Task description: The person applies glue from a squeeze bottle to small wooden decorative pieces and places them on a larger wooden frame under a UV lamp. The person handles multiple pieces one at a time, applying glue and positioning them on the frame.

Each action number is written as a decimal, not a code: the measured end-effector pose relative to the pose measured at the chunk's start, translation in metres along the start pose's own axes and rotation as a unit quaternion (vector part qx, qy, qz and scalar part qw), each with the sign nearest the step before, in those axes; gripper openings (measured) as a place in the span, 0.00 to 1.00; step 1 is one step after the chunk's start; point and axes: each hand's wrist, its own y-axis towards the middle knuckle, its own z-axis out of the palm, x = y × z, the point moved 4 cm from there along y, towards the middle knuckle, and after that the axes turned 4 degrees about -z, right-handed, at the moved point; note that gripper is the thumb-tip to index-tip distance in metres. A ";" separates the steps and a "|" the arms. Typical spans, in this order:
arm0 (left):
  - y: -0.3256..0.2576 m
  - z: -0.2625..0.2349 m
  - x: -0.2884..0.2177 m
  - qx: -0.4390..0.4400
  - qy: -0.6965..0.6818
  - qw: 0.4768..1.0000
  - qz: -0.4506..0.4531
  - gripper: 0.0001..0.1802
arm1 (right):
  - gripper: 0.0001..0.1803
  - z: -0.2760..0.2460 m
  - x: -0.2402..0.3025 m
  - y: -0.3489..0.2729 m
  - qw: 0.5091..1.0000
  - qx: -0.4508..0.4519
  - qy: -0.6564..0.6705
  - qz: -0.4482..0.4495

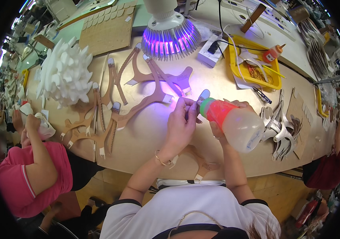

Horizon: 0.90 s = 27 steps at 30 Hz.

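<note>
My right hand (pixel 217 130) is wrapped round a squeeze bottle (pixel 239 127) with a green cap, a red band and a cloudy body, tilted so its cap points at my left fingers. My left hand (pixel 182 123) is closed in a pinch beside the cap. A strap end (pixel 204 94) with a rounded grey tip sticks out there; the pinched part is hidden. Below my wrists, at the table's near edge, lies a brown branched cut piece (pixel 204 164). More brown branched pieces (pixel 148 99) with pale tips are spread to the left of my hands.
A finned lamp (pixel 170 38) casts violet light just beyond my hands. At the back right stands a yellow tray (pixel 233 67) with a small red bottle (pixel 272 53). Silver strap pieces (pixel 281 129) lie right, a spiky white object (pixel 67 73) left. Someone in pink (pixel 38 171) works at left.
</note>
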 end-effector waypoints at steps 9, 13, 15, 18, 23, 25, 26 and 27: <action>-0.001 0.001 -0.002 -0.004 -0.059 0.998 -0.025 0.06 | 0.40 -0.004 -0.002 -0.001 0.988 0.035 -0.123 -0.087; -0.001 0.003 0.003 0.013 -0.115 0.993 -0.031 0.08 | 0.37 -0.006 -0.015 -0.007 1.000 -0.028 0.007 0.003; 0.000 0.003 0.005 0.025 -0.140 0.989 -0.040 0.08 | 0.36 -0.006 -0.017 -0.007 0.999 -0.038 0.015 -0.002; 0.000 0.000 0.007 0.025 -0.155 0.986 -0.049 0.09 | 0.35 -0.004 -0.015 -0.006 0.999 -0.009 -0.018 -0.038; 0.001 -0.003 0.005 0.038 -0.153 0.987 -0.041 0.10 | 0.36 -0.001 -0.022 -0.010 0.988 -0.067 0.141 0.013; -0.001 0.000 0.004 0.036 -0.174 0.983 -0.036 0.10 | 0.41 0.001 -0.022 -0.009 0.996 0.014 0.076 -0.037; -0.001 -0.001 0.003 0.031 -0.163 0.986 -0.026 0.10 | 0.43 0.003 -0.021 -0.009 0.997 0.039 0.046 -0.056; -0.002 -0.001 0.003 0.025 -0.149 0.988 -0.025 0.10 | 0.43 0.006 -0.021 -0.010 0.997 0.038 0.019 -0.059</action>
